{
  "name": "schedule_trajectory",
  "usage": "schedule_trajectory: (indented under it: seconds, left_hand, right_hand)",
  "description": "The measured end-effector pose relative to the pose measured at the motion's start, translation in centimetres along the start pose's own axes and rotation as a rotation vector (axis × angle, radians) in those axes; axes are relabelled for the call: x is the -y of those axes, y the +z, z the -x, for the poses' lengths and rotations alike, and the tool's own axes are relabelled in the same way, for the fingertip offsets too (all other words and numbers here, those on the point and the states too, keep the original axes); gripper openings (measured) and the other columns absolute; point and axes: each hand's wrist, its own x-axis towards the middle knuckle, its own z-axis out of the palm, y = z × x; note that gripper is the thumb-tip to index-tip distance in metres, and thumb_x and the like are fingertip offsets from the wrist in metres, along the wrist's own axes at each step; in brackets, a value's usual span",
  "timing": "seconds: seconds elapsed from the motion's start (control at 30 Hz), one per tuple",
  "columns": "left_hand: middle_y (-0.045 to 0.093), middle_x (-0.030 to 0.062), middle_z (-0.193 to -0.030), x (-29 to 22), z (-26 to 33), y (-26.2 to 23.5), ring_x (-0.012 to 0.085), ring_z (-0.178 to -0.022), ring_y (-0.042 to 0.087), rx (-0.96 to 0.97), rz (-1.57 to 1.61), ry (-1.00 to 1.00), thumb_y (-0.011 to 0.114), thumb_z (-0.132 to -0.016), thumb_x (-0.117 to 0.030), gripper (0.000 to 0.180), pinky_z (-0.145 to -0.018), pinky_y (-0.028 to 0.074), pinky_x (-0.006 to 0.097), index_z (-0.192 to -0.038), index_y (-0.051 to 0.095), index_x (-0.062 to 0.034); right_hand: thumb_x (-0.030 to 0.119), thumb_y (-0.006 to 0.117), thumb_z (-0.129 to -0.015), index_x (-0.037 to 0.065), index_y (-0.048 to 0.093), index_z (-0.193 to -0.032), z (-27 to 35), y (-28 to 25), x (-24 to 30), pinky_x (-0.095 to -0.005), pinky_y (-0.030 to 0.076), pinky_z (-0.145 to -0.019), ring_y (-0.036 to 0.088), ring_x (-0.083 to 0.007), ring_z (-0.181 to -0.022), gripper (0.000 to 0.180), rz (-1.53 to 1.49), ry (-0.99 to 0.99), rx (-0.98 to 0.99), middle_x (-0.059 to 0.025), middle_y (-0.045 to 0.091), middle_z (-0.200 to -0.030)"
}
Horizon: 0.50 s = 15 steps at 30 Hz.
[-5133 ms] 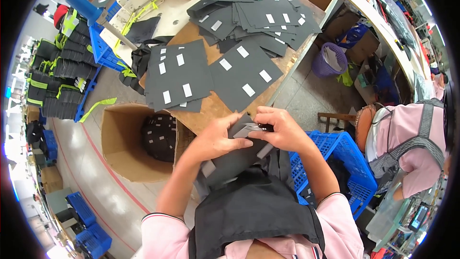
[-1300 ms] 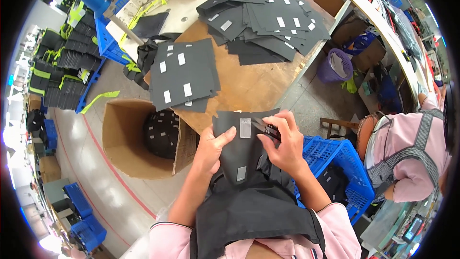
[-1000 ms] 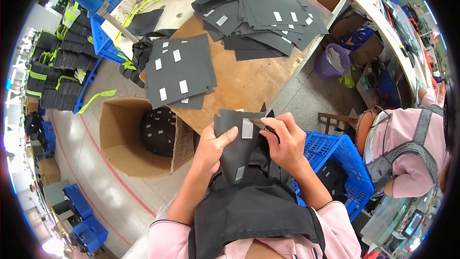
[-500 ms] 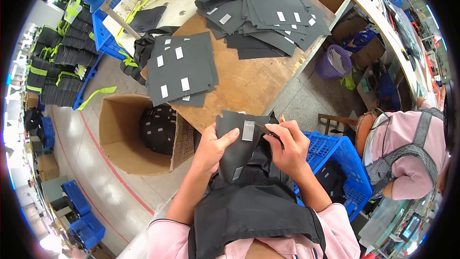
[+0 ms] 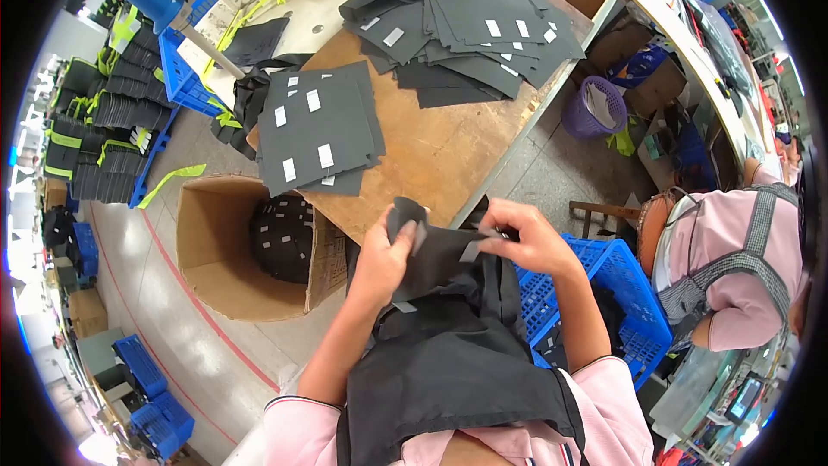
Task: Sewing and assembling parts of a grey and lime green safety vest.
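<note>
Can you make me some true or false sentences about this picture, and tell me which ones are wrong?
1. The left hand is holding a dark piece. True.
2. The right hand is far away from that piece. False: it is at the piece's right end.
3. Dark sheets with pale patches lie on the brown board. True.
4. The purple basket stands on the board. False: it is lower down, off to the right.
5. The crate by the right arm is yellow. False: it is blue.
</note>
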Motion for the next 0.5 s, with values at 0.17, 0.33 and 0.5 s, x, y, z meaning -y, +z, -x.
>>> schedule_trajectory:
  seconds: [0.17,0.33,0.5]
  left_hand:
    - [0.059,0.0029,-0.089,-0.2,0.3,-0.3,0.0124,-0.091,0.056,0.157,0.595,-0.214,0.062,-0.087,-0.034,0.041,-0.084,0.044,0.027,-0.107,0.056,0.002]
    - [0.063,0.0066,-0.093,-0.9,0.1,-0.1,0.0147,-0.084,0.06,0.052,0.241,-0.306,0.073,-0.074,-0.01,0.035,-0.077,0.049,0.03,-0.103,0.058,0.0017]
    - [0.063,0.0073,-0.091,-0.8,0.2,-0.3,0.0147,-0.082,0.061,0.008,0.26,-0.316,0.072,-0.075,-0.009,0.03,-0.075,0.05,0.03,-0.1,0.059,0.002]
  right_hand:
    - [0.011,0.064,-0.08,-0.002,0.053,-0.081,-0.1,1.4,0.3,-0.0272,0.038,-0.057,0.045,-0.0112,-0.063,0.017,-0.572,0.301,0.048,-0.0027,0.051,-0.068]
    - [0.003,0.064,-0.078,0.001,0.055,-0.096,-0.7,4.7,0.0,-0.0224,0.041,-0.065,0.05,-0.01,-0.071,0.02,-0.235,0.082,-0.417,-0.0025,0.053,-0.08]
    - [0.008,0.072,-0.068,0.007,0.059,-0.097,2.6,4.1,1.4,-0.0314,0.045,-0.055,0.055,-0.0199,-0.06,0.032,0.329,-0.138,-0.485,-0.0067,0.055,-0.083]
